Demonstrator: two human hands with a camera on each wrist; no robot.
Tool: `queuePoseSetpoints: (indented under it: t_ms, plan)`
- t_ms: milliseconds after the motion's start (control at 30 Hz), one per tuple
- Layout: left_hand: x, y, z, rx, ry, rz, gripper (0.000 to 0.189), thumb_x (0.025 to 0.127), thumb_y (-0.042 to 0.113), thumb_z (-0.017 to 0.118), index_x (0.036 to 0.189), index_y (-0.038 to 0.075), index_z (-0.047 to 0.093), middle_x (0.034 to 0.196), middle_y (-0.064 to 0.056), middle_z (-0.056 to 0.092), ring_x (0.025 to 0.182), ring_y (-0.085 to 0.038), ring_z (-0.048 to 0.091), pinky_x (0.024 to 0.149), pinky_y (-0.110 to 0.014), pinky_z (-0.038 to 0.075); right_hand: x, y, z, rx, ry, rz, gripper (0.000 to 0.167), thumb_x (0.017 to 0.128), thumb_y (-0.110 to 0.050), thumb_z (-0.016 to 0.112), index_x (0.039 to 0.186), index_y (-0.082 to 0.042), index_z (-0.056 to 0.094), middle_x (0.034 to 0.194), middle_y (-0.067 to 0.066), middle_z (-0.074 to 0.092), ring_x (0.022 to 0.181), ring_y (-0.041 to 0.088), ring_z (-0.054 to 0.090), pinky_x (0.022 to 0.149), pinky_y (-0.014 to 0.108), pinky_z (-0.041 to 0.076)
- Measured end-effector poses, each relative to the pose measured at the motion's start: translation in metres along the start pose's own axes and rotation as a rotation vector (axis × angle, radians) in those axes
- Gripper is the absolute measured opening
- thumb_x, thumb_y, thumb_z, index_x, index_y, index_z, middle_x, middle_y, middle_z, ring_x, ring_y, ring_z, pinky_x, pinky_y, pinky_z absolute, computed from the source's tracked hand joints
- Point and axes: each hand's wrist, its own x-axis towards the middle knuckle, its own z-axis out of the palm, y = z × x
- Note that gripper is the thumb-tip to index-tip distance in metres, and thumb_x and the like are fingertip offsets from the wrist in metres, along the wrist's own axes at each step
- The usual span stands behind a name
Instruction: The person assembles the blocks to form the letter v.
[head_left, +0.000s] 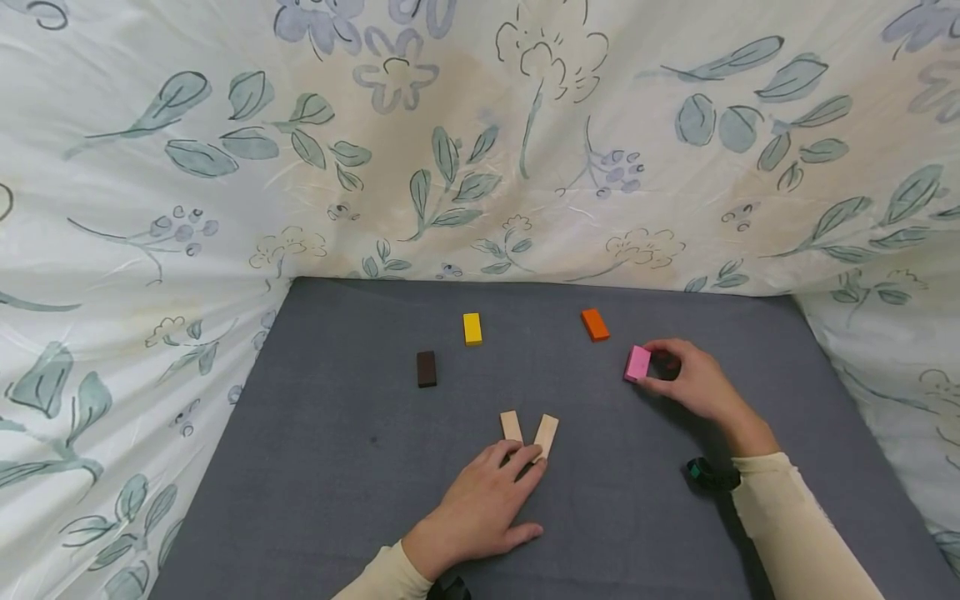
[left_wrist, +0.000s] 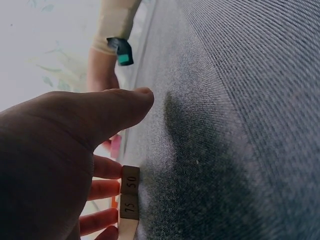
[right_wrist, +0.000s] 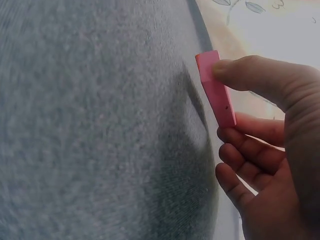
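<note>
My right hand [head_left: 701, 385] pinches a pink block [head_left: 638, 363] between thumb and fingers. In the right wrist view the pink block [right_wrist: 216, 92] is tilted, with the thumb on its broad face and a small dark mark near one end. My left hand [head_left: 483, 504] lies low over the cloth, its fingertips on two plain wooden blocks that form a V. The left wooden block [head_left: 510, 425] is partly covered by the fingers, as is the right wooden block [head_left: 547, 432]. Seen from the left wrist, block ends read "50" [left_wrist: 130, 179] and "75" [left_wrist: 129, 205].
A dark brown block [head_left: 426, 369] and a yellow block [head_left: 472, 329] lie left of centre. An orange block [head_left: 595, 325] lies beyond the pink one. Grey cloth [head_left: 337, 500] covers the table, and a floral curtain [head_left: 465, 150] rises at the back and sides.
</note>
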Motion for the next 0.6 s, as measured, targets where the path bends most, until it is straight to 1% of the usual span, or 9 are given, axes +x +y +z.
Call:
queuePoseSetpoints:
  t_ms: [100, 400, 600]
  plan:
    - [-0.001, 0.0, 0.0, 0.003, 0.002, 0.001, 0.079, 0.098, 0.067, 0.071, 0.158, 0.018, 0.057, 0.161, -0.002, 0.047, 0.143, -0.022, 0.045, 0.119, -0.042, 0.043, -0.002, -0.004, 0.001, 0.004, 0.0, 0.004, 0.061, 0.092, -0.028, 0.089, 0.14, 0.001, 0.064, 0.132, 0.025, 0.063, 0.113, 0.043, 0.059, 0.097, 0.064, 0.05]
    - [0.0, 0.0, 0.001, 0.036, 0.01, 0.01, 0.085, 0.092, 0.068, 0.078, 0.157, 0.017, 0.057, 0.161, -0.002, 0.047, 0.142, -0.022, 0.046, 0.118, -0.04, 0.044, -0.005, -0.012, 0.005, 0.0, 0.012, -0.01, 0.061, 0.091, -0.028, 0.089, 0.138, 0.002, 0.065, 0.127, 0.024, 0.065, 0.108, 0.04, 0.06, 0.093, 0.06, 0.051]
    - [0.0, 0.0, 0.003, 0.032, 0.023, 0.008, 0.086, 0.091, 0.068, 0.079, 0.157, 0.017, 0.057, 0.16, -0.002, 0.047, 0.142, -0.022, 0.046, 0.117, -0.04, 0.045, -0.005, -0.018, 0.005, -0.001, 0.025, -0.041, 0.06, 0.091, -0.029, 0.091, 0.136, 0.002, 0.066, 0.126, 0.024, 0.066, 0.107, 0.041, 0.062, 0.092, 0.06, 0.051]
